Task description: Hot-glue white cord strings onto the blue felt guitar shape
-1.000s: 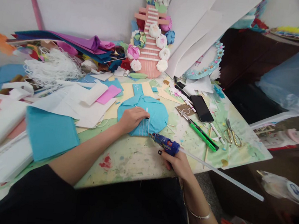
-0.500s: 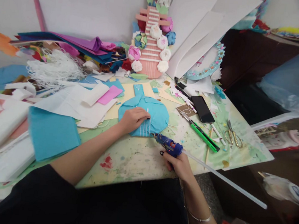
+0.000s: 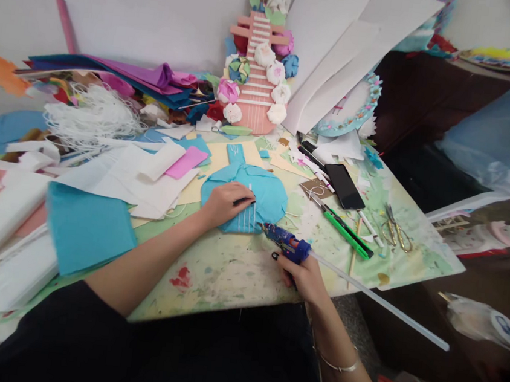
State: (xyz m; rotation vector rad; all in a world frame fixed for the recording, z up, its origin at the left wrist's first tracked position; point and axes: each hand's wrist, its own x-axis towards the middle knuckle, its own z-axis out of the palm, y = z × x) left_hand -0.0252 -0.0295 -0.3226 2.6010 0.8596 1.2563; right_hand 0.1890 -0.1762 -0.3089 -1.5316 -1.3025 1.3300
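Note:
A blue paper-covered pipa-like shape (image 3: 268, 192) lies flat on the table, with white strings (image 3: 246, 219) running down its lower part. My left hand (image 3: 226, 204) rests on it, fingers pressed together at the strings; what they pinch, if anything, is too small to make out. My right hand (image 3: 300, 273) is wrapped round a blue glue gun (image 3: 288, 243). The nozzle points left at the lower edge of the blue shape, just right of the strings. A long clear glue stick (image 3: 380, 298) sticks out of the gun's back.
A green cutter (image 3: 346, 231), a black phone (image 3: 345, 186) and gold scissors (image 3: 397, 229) lie to the right. Blue paper (image 3: 89, 228), white sheets and tangled white string (image 3: 92, 114) cover the left. A pink flowered instrument model (image 3: 259, 88) stands against the wall.
The view has shifted very slightly. My left hand stays on the blue shape, and the glue gun in my right hand has barely moved.

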